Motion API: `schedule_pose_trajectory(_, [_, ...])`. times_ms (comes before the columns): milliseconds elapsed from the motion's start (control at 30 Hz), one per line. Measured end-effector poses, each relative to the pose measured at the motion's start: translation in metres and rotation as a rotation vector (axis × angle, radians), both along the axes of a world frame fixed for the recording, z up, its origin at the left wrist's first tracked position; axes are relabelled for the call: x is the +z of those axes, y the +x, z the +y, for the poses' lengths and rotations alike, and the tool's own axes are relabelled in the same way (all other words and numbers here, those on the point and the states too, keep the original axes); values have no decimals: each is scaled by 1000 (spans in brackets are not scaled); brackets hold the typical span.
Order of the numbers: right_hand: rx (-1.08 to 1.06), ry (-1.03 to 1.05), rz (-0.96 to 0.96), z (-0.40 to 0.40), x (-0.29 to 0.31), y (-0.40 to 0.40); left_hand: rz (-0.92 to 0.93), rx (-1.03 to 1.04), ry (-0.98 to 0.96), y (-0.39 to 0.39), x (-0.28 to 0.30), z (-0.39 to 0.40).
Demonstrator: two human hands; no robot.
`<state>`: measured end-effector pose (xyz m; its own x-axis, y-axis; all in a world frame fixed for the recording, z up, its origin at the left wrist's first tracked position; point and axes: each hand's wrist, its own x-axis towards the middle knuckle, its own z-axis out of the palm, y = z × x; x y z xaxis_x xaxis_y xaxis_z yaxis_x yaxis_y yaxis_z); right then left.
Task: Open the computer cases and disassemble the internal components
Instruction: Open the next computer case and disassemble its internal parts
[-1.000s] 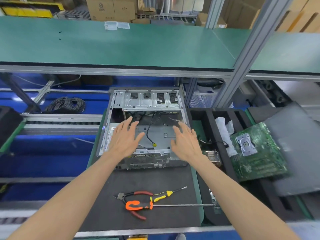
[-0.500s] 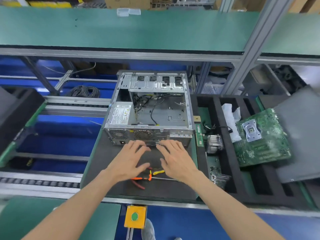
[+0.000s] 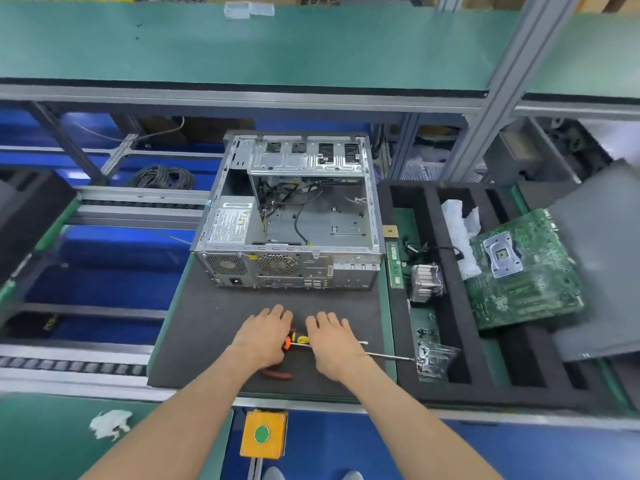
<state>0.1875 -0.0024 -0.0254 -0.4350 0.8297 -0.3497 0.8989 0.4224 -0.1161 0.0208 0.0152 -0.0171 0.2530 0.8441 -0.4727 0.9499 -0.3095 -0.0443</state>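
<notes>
Dark foam mat (workbench) is occupied at 12 o'clock by the opened computer case; left hand and right hand are laid flat, fingers straight, over the screwdrivers and pliers.

There is one camera only, worn on the person's head, so it looks from standing height forward and steeply down over the near edge of the surface. The lens is wide: straight rails bow toward the corners. Both forearms run up from the bottom edge, with the left hand and right hand close below centre. The computer case sits mid-frame, a little farther off. An upper shelf fills the top, and shoe tips show at the very bottom.
</notes>
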Motion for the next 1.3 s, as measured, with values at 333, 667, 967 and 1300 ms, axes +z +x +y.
schedule_pose_trajectory(333, [-154, -49, 100, 3, 9, 9, -41, -95, 64, -35, 1, 0])
schedule_pose_trajectory(667, [-50, 32, 43, -28, 17, -10, -20, -68, 62, -121, 14, -24])
schedule_pose_trajectory(967, [12, -140, 9, -92, 5, -38, 113, -66, 31, -197, 23, -78])
schedule_pose_trajectory(1300, [31, -250, -65, -138, -18, -55, 229, -55, -71, -244, 14, -121])
